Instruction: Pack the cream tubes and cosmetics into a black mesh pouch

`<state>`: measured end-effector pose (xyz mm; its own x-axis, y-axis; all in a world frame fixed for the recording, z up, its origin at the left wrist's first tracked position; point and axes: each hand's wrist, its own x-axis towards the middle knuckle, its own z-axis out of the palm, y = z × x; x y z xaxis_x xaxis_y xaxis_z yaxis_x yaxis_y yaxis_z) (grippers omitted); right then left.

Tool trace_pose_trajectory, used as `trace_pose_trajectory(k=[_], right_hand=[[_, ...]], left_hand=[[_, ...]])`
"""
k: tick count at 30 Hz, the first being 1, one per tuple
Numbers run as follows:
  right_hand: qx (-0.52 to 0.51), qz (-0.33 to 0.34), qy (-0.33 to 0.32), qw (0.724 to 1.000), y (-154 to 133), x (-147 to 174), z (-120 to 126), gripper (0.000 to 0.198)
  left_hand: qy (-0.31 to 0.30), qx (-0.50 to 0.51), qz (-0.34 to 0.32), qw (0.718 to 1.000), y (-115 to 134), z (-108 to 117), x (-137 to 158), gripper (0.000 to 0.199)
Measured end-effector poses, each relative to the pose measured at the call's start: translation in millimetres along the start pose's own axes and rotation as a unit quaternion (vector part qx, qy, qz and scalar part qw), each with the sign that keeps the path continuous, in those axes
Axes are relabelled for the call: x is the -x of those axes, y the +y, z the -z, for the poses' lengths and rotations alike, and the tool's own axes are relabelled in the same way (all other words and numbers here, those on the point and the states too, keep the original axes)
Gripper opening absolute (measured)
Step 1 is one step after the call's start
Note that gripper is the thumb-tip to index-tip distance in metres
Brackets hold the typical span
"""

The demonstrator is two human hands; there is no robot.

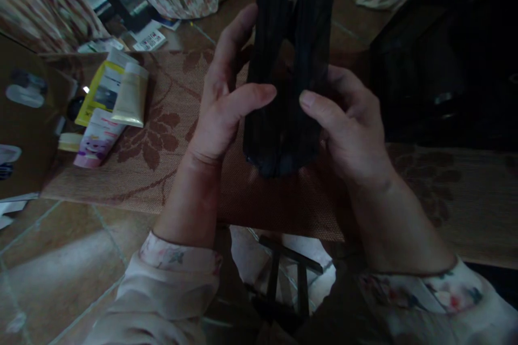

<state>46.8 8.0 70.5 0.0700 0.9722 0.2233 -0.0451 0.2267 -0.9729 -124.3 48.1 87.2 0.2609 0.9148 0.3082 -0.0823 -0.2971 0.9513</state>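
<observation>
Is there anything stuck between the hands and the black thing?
Nothing visible. The left hand and right hand both hold the black thing directly; the tubes lie off to the left, out of the way.

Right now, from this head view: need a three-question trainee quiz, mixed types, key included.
1. What colour is the held item, gripped by the left hand and the right hand?

2. Where is the pink tube?
A. On the tiled floor
B. On the cloth, left of the left hand
C. Inside the held item

3. True or false: the cloth carries a floral pattern.

Key:
1. Black, or very dark in this dim light
2. B
3. True
</observation>
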Motion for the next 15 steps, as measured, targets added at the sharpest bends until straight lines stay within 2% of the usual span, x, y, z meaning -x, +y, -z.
trace_pose_trajectory(k=[2, 7, 11, 15], right_hand=[[-0.001, 0.009, 0.019, 1.0, 0.8, -1.6, 1.5, 0.027], [0.022, 0.006, 0.057, 0.998, 0.7, -4.4, 6.4, 0.025], [0.022, 0.035, 0.064, 0.997, 0.8, -4.7, 8.9, 0.023], [0.031, 0.051, 0.075, 0.995, 1.2, -5.4, 9.5, 0.021]], left_hand=[[0.044, 0.028, 0.024, 0.998, 0.7, 3.3, -1.7, 0.059], [0.128, 0.041, 0.053, 0.989, 6.9, 3.9, -1.6, 0.049], [0.143, 0.028, 0.046, 0.988, 6.2, 4.3, -0.3, 0.051], [0.145, 0.027, 0.066, 0.987, 2.9, 5.2, -1.6, 0.051]])
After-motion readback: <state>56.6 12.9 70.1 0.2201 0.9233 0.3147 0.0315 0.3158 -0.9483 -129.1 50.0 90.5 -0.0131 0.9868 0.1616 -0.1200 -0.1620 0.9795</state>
